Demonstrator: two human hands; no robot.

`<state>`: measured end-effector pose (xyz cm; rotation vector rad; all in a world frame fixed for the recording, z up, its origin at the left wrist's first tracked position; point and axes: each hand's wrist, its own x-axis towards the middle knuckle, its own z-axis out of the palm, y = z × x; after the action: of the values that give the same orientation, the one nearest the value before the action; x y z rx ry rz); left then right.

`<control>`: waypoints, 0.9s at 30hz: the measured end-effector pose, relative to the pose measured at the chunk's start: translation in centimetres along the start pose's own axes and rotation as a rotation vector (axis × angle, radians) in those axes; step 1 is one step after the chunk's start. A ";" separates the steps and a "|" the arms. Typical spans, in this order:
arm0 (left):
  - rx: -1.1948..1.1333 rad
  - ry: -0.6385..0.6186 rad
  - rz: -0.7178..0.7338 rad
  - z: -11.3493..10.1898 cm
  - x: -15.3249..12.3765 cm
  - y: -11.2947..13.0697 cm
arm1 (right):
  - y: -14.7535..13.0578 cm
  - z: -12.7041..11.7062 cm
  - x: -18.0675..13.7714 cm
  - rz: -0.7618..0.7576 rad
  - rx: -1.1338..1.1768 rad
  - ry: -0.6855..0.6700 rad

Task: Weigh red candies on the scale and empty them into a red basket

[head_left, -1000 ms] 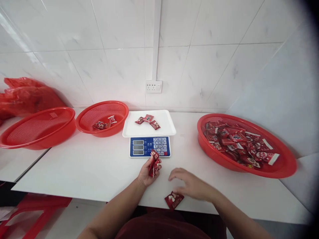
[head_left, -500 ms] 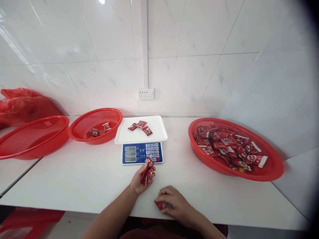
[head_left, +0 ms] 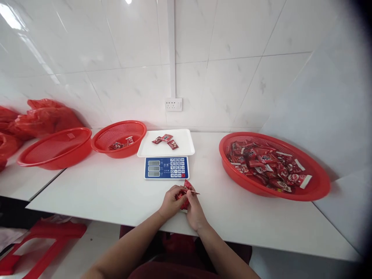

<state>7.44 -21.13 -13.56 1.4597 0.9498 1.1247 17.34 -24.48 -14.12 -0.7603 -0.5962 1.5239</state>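
So, both hands are together just in front of the scale (head_left: pixel 166 167), near the front edge of the tabletop (head_left: pixel 101 193). The left hand (head_left: pixel 170 201) and right hand (head_left: pixel 194 211) both have their fingers clenched round the same little bunch of red packets (head_left: pixel 184 192). Can't tell if it's touching the tabletop. Three more packets (head_left: pixel 165 140) sit on the scale's white tray (head_left: pixel 186 147). Left of the scale there's a small basket (head_left: pixel 128 152) with a few in it, then a wider basket (head_left: pixel 58 159) further left. Right of the scale, well apart, a big basket (head_left: pixel 290 195) holds a whole pile.
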 end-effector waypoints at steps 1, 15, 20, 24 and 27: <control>0.036 0.029 0.027 0.1 -0.2 0.1 | 0.3 0.2 0.0 0.011 0.011 0.019; 0.051 0.206 0.138 2.8 1.0 1.3 | -1.4 -0.4 2.1 0.116 0.045 0.107; 0.046 0.282 0.155 3.8 2.2 2.3 | -2.7 -0.2 2.8 0.065 -0.020 0.080; 0.077 0.320 0.212 3.5 2.3 2.9 | -2.6 0.5 3.1 -0.080 -0.205 0.108; 0.039 0.281 0.222 3.1 2.0 3.0 | -1.8 0.7 3.2 -0.160 -0.377 0.197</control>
<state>10.99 -20.48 -10.42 1.4896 1.0236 1.5118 17.93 -21.11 -12.66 -1.1089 -0.7865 1.1858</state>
